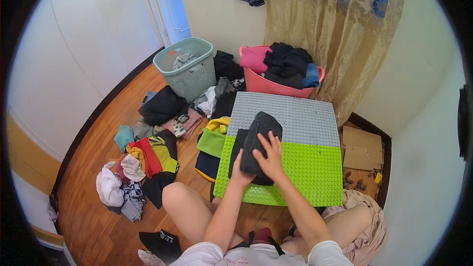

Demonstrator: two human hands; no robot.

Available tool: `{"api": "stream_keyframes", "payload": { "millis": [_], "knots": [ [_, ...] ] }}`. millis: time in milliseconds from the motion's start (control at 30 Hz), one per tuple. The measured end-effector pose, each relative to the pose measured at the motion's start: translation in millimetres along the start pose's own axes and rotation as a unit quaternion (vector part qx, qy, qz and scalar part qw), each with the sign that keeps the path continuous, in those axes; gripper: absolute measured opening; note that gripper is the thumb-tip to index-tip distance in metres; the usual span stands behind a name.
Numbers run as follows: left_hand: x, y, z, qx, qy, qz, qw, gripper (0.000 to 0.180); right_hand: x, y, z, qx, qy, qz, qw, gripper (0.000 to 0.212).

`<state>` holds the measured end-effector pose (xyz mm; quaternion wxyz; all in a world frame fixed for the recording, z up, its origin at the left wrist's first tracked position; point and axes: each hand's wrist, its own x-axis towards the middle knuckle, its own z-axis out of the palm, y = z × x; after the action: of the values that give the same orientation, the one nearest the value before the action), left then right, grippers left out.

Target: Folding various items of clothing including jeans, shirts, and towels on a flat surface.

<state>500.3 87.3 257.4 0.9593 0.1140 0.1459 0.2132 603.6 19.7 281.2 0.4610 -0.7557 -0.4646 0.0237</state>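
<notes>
A dark grey folded garment (257,135), perhaps trousers, lies as a thick bundle over the grey and green studded board in front of me. My left hand (239,171) grips its lower left edge, the fingers partly hidden behind the cloth. On its right side rests my right hand (269,159), fingers spread across the fabric. Beneath the bundle, another flat dark cloth (235,153) shows along the left and lower edges. The studded board (315,167) is a low surface between my bent knees.
A pale green laundry basket (194,76) and a pink tub (266,84) heaped with clothes stand beyond the board. Loose clothes (152,155) cover the floor at left. Cardboard (362,148) lies by the right wall. A beige cloth (367,236) is beside my right knee.
</notes>
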Motion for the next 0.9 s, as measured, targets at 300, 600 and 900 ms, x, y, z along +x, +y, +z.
{"api": "stream_keyframes", "payload": {
  "millis": [300, 600, 900],
  "knots": [
    [-20.1, -7.1, -34.9, -0.208, -0.175, 0.116, 0.955, 0.056, -4.2, -49.2, 30.0, -0.194, -0.152, -0.133, 0.960, 0.053],
    [-56.8, -14.7, -6.8, -0.059, 0.217, 0.083, 0.971, 0.049, -7.9, -26.9, 31.0, -0.208, -0.171, -0.159, 0.950, 0.054],
    [-20.8, 33.2, -29.6, 0.629, 0.348, 0.151, 0.679, 0.060, -9.0, 29.3, 21.2, 0.142, 0.041, 0.140, 0.979, 0.048]
  ]
}}
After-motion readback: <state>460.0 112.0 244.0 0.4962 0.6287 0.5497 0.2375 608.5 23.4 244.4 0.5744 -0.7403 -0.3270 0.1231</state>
